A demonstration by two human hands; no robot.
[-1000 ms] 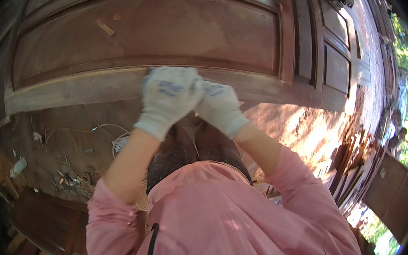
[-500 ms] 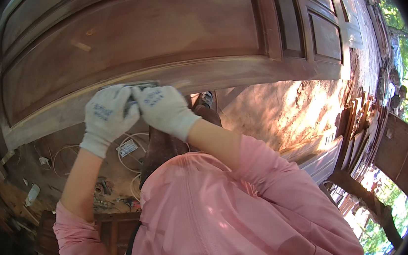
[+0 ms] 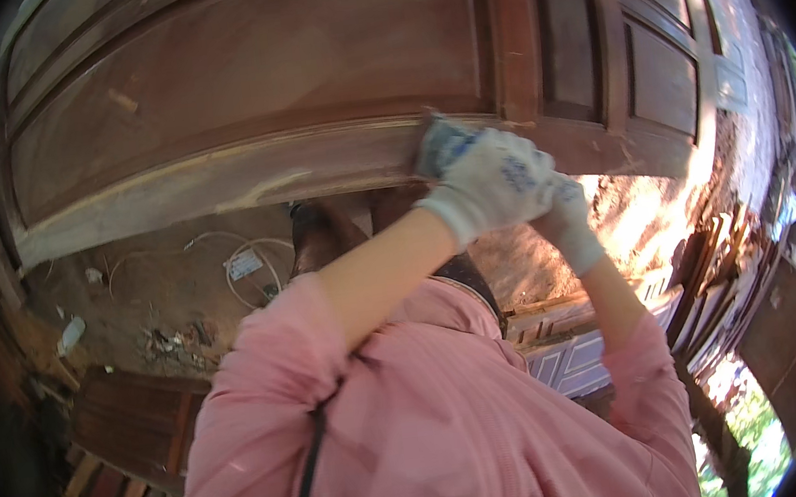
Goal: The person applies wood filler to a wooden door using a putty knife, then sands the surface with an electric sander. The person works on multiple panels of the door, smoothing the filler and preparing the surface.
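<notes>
A large brown panelled wooden door (image 3: 262, 59) lies in front of me, its near rail (image 3: 217, 190) rubbed pale in places. My left hand (image 3: 498, 180), in a white knitted glove with blue print, is closed at that rail, right of the middle. From its fingers juts a flat grey piece (image 3: 445, 144), blurred, pressed against or just over the wood; whether it is sandpaper or a scraper I cannot tell. Close against it is my right hand (image 3: 571, 216), gloved too, at the rail's near edge. The left hand covers most of its fingers.
Below the door, a pale looped cable (image 3: 227, 239) with a white label (image 3: 243, 264) lies on the dirt floor. A brown wooden panel (image 3: 135, 422) is at lower left. Stacked boards (image 3: 717, 283) and a light panelled door (image 3: 574, 358) stand at the right.
Both hands have moved right along the near rail with the flat grey piece. They were side by side; now the left hand overlaps the right. My view has shifted a little.
</notes>
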